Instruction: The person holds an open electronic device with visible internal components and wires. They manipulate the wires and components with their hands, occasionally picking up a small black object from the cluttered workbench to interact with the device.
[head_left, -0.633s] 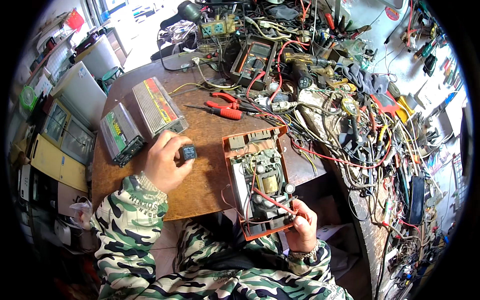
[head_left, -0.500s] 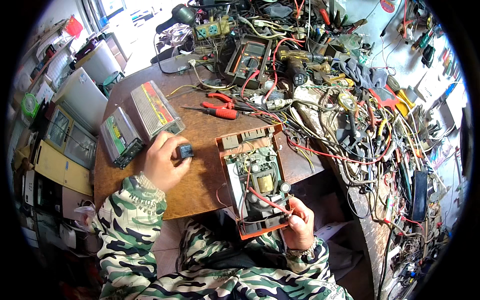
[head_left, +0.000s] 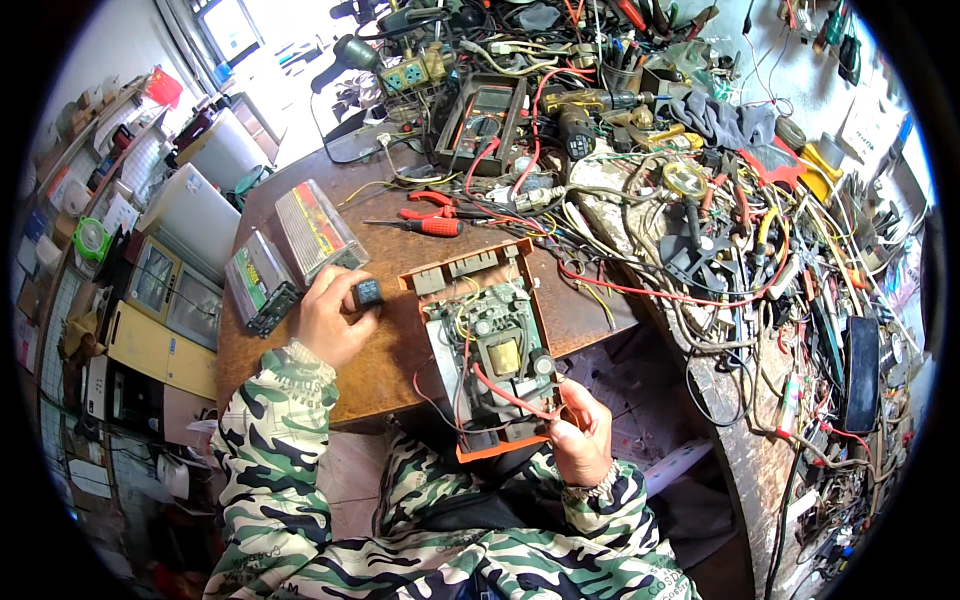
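Nearest, camouflage trousers point(head_left: 420, 478) and matching sleeves point(head_left: 275, 435) fill the lower part of the view. Just beyond them, the right hand point(head_left: 582, 435) grips the lower right corner of an open orange case point(head_left: 532, 290), its thumb on top; the case lies across the near edge of the brown counter point(head_left: 390, 365) in this view. Inside sit a green circuit board point(head_left: 492, 300), a yellow-wrapped transformer point(head_left: 504, 358) and a thick red wire point(head_left: 510, 394). To its left, the left hand point(head_left: 335, 318) pinches a small black block point(head_left: 367, 293) between thumb and fingers; whether the block touches the counter I cannot tell.

Past that hand, two ribbed metal boxes rest side by side: a smaller one with a green label point(head_left: 258, 282) and a larger one with a red-and-yellow label point(head_left: 318, 228). To their right lie a red-handled screwdriver point(head_left: 436, 227) and, just behind it, red-handled pliers point(head_left: 428, 205). Farther back stands a multimeter point(head_left: 485, 118) in a dark tray, near a power drill point(head_left: 577, 130) and heaped cables.
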